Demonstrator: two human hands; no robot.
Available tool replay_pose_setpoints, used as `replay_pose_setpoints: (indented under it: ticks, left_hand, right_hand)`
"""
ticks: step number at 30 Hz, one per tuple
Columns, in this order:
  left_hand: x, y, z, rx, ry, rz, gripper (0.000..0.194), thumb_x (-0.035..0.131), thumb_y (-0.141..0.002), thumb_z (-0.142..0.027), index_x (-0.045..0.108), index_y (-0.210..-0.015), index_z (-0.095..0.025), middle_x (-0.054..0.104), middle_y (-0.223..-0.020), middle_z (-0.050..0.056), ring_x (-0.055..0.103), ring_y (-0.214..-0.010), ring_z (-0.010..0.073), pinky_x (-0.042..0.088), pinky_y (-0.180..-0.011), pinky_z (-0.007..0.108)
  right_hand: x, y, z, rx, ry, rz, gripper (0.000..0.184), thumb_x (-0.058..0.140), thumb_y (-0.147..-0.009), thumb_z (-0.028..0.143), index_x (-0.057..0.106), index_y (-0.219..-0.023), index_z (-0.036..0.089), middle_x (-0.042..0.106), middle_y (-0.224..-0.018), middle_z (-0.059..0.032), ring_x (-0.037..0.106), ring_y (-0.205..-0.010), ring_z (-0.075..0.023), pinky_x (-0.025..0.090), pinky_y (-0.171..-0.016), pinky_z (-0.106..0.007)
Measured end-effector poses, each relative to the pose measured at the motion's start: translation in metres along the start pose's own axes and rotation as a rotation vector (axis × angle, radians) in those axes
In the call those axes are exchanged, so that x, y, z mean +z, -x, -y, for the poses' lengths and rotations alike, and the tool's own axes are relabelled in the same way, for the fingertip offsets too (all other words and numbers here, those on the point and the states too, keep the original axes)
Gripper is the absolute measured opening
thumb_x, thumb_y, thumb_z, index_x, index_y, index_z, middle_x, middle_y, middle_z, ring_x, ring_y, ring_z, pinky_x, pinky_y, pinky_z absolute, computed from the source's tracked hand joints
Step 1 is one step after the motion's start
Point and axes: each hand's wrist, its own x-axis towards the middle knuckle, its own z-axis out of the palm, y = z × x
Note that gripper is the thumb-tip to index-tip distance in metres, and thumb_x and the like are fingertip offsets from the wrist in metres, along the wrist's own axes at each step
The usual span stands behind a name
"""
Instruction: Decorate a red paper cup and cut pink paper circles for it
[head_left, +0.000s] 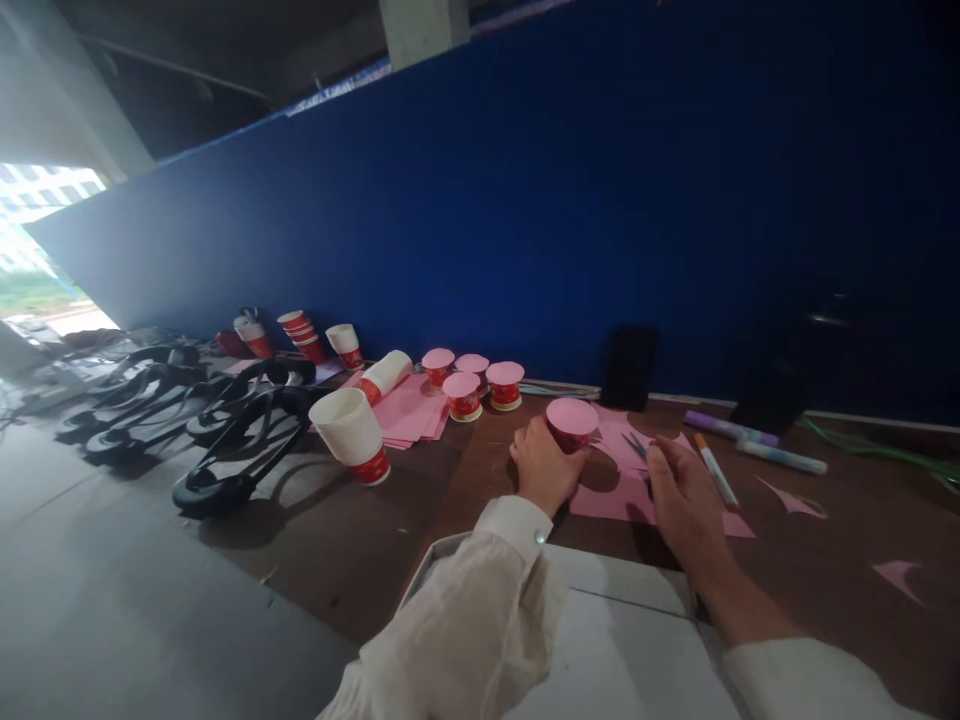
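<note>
Right now, a small cup (571,420) is held by the left hand (546,465). The cup is red with a round pink top, and it is held upright, so its long way is up and down. The fingers are wrapped around its left side, and the thumb is pressed along its near side. The bottom is hidden by the hand, so it cannot be told if the brown table (480,470) is touched by it.

A thin grey tool that looks like scissors (637,446) is pinched between the thumb and fingers of the right hand (684,498). The handles are covered by the fingers. The blades are slanted away and to the left, over the pink paper (611,505) that is spread between the hands.

The cup is found to the left of the blade tips, near them but not touched by them. The left hand is the nearer one, as the cup is already in its grasp, and the right hand is set apart from it.

Four more cups (462,395) with pink tops are seen past the left hand, on its left. Three markers (716,470) are placed to the right of the right hand.
</note>
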Motion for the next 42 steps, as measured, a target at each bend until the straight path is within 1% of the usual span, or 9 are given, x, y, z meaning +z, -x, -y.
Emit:
replay_pose_setpoints:
  ticks: [4, 8, 10, 13, 20, 26, 32, 34, 42]
  left_hand:
    - [-0.004, -0.006, 0.004, 0.01, -0.015, -0.051, 0.054, 0.078, -0.078, -0.049, 0.057, -0.118, -0.021, 0.07, -0.126, 0.018, 0.06, -0.126, 0.0368, 0.043, -0.108, 0.049]
    - [-0.009, -0.009, 0.005, 0.0, -0.003, -0.078, 0.056, 0.078, -0.078, -0.047, 0.055, -0.123, -0.021, 0.07, -0.128, 0.016, 0.059, -0.128, 0.036, 0.041, -0.11, 0.048]
    - [-0.013, -0.012, 0.005, -0.015, 0.002, -0.078, 0.057, 0.078, -0.078, -0.046, 0.055, -0.125, -0.022, 0.069, -0.13, 0.017, 0.058, -0.13, 0.0353, 0.041, -0.11, 0.046]
    - [-0.023, -0.021, 0.004, -0.047, -0.004, -0.107, 0.059, 0.077, -0.078, -0.044, 0.053, -0.127, -0.021, 0.068, -0.132, 0.018, 0.058, -0.132, 0.034, 0.041, -0.11, 0.044]
    - [-0.066, -0.073, -0.002, -0.12, -0.055, -0.242, 0.059, 0.075, -0.082, -0.046, 0.052, -0.127, -0.017, 0.066, -0.134, 0.02, 0.057, -0.133, 0.0344, 0.043, -0.108, 0.043]
    - [-0.108, -0.131, -0.007, -0.155, -0.086, -0.31, 0.064, 0.077, -0.079, -0.052, 0.051, -0.127, -0.017, 0.066, -0.133, 0.019, 0.057, -0.132, 0.0363, 0.044, -0.105, 0.045]
    - [-0.133, -0.18, 0.015, -0.229, -0.077, -0.273, 0.062, 0.081, -0.077, -0.046, 0.052, -0.124, -0.018, 0.066, -0.137, 0.018, 0.053, -0.137, 0.0369, 0.043, -0.105, 0.045]
    - [-0.14, -0.192, 0.026, -0.254, -0.06, -0.311, 0.061, 0.08, -0.078, -0.046, 0.052, -0.124, -0.018, 0.066, -0.136, 0.018, 0.055, -0.135, 0.0356, 0.044, -0.104, 0.044]
    - [-0.154, -0.207, 0.059, -0.332, -0.087, -0.351, 0.062, 0.081, -0.077, -0.045, 0.05, -0.122, -0.017, 0.066, -0.134, 0.021, 0.053, -0.138, 0.0386, 0.044, -0.103, 0.047]
  right_hand:
    - [0.001, 0.001, -0.003, 0.038, 0.012, 0.042, 0.059, 0.052, -0.092, 0.064, 0.068, -0.123, 0.017, 0.072, -0.12, -0.0159, 0.069, -0.103, -0.0284, 0.057, -0.089, -0.044]
    - [0.002, 0.004, -0.007, 0.142, -0.057, 0.148, 0.062, 0.052, -0.092, 0.067, 0.065, -0.129, 0.019, 0.075, -0.114, -0.0137, 0.072, -0.084, -0.0244, 0.059, -0.071, -0.039]
    - [0.002, 0.005, -0.007, 0.161, -0.027, 0.207, 0.061, 0.048, -0.093, 0.067, 0.065, -0.127, 0.02, 0.077, -0.108, -0.0121, 0.072, -0.077, -0.0233, 0.057, -0.066, -0.037]
    - [0.002, 0.006, -0.007, 0.136, 0.047, 0.27, 0.058, 0.044, -0.093, 0.069, 0.069, -0.116, 0.021, 0.078, -0.094, -0.0095, 0.072, -0.076, -0.0249, 0.056, -0.07, -0.039]
    - [0.001, 0.004, -0.003, 0.094, 0.108, 0.328, 0.049, 0.044, -0.093, 0.066, 0.072, -0.096, 0.026, 0.079, -0.087, -0.0062, 0.071, -0.078, -0.0273, 0.052, -0.075, -0.04]
    - [0.0, 0.004, 0.003, 0.077, 0.202, 0.399, 0.049, 0.041, -0.094, 0.065, 0.071, -0.094, 0.026, 0.08, -0.09, -0.0081, 0.072, -0.078, -0.0284, 0.05, -0.073, -0.04]
    - [0.0, 0.003, 0.001, 0.089, 0.236, 0.418, 0.05, 0.038, -0.095, 0.066, 0.071, -0.094, 0.028, 0.08, -0.095, -0.0072, 0.073, -0.088, -0.0297, 0.05, -0.077, -0.041]
    - [0.001, 0.003, 0.0, 0.084, 0.244, 0.42, 0.05, 0.039, -0.095, 0.066, 0.071, -0.095, 0.028, 0.079, -0.095, -0.0057, 0.072, -0.093, -0.0295, 0.05, -0.08, -0.042]
    - [0.002, 0.002, 0.001, 0.102, 0.291, 0.421, 0.045, 0.041, -0.093, 0.061, 0.074, -0.096, 0.029, 0.08, -0.094, -0.0051, 0.074, -0.095, -0.0295, 0.052, -0.08, -0.042]
